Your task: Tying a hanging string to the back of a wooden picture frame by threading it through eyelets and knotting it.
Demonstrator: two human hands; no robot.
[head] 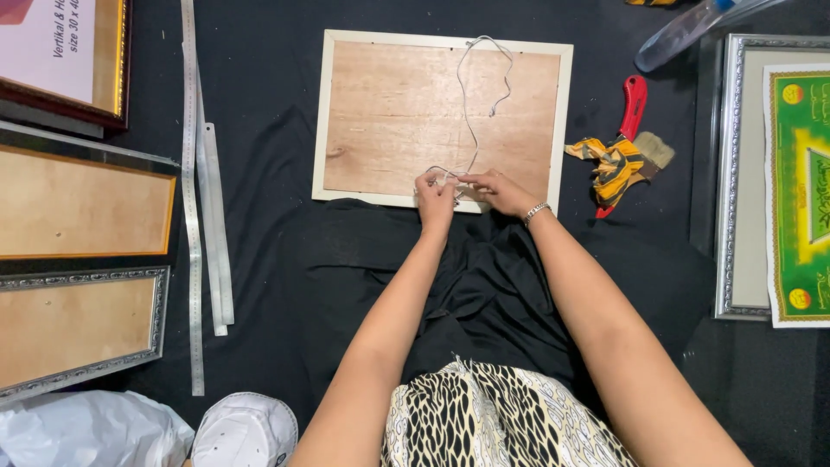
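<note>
Fingers [438,180] hide the string's [467,104] knot (frame's near edge).

A framing workshop: picture frames [78,207], metal rulers [203,190] and a brush [644,147] on black cloth.

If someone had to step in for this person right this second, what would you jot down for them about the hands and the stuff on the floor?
Left hand and right hand: both pinch the white cord at the near edge of the cream picture frame, which lies face down, plywood backing up.
The cord loops loose across the backing, its far end free.
Done: the backing sits in the frame. Left: the cord is not yet taut.
Nearby: red-handled tool, brush and yellow cloth to the right, metal rulers to the left.
</note>
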